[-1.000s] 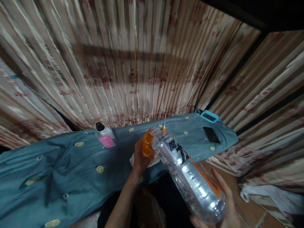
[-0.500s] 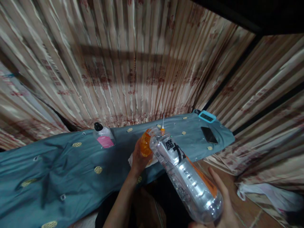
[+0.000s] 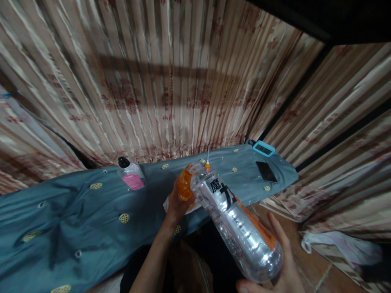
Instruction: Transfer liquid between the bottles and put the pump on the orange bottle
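Down in the lower right of the frame, the right hand (image 3: 282,272) cups the base of a big clear plastic bottle (image 3: 235,224), fingers wrapped round it from below. It lies tilted, neck pointing up toward the middle of the frame. It looks mostly empty, with black characters and an orange strip on the label.

At the neck, the left hand (image 3: 177,201) is clamped on a small orange bottle (image 3: 185,187), mouth right against the big one's opening. A thin nozzle with an orange tip (image 3: 207,156) pokes up just behind; can't tell what it belongs to.

Honestly the risky bit is those two mouths: if either hand wobbles, whatever's in the orange one could dribble onto the teal cloth (image 3: 76,211) underneath. The big bottle is slick and only held at one end, so it could roll out of that palm.

Upper right on the cloth sit a dark phone (image 3: 266,171) and a blue-edged gadget (image 3: 263,148); a pink-labelled bottle (image 3: 131,176) stands left of centre.
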The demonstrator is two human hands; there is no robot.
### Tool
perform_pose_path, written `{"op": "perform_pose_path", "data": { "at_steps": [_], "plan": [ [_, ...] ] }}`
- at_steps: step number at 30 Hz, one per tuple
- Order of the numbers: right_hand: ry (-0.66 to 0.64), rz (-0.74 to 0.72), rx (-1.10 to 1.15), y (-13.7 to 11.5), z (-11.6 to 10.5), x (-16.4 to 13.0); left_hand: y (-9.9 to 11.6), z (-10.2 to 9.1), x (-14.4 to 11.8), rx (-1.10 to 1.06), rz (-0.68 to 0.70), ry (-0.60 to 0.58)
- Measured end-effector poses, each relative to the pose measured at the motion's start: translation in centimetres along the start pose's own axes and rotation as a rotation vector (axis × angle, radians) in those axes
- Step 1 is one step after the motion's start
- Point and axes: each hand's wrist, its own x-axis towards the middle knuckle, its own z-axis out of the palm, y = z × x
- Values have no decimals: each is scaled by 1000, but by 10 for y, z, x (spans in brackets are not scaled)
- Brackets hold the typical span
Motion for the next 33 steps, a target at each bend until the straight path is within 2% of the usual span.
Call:
{"op": "perform_pose_path", "data": {
  "at_steps": [8, 17, 22, 33],
  "plan": [
    [17, -4, -144, 1, -5, 1, -3, 3, 1, 33, 15, 21],
    [-24, 29, -53, 2, -3, 0, -5, 3, 0, 45, 46, 33],
    [-89, -45, -53, 2, -3, 0, -9, 3, 1, 37, 65, 23],
    [7, 5, -131, -4, -3, -3, 2, 3, 0, 14, 37, 2]
  ]
}}
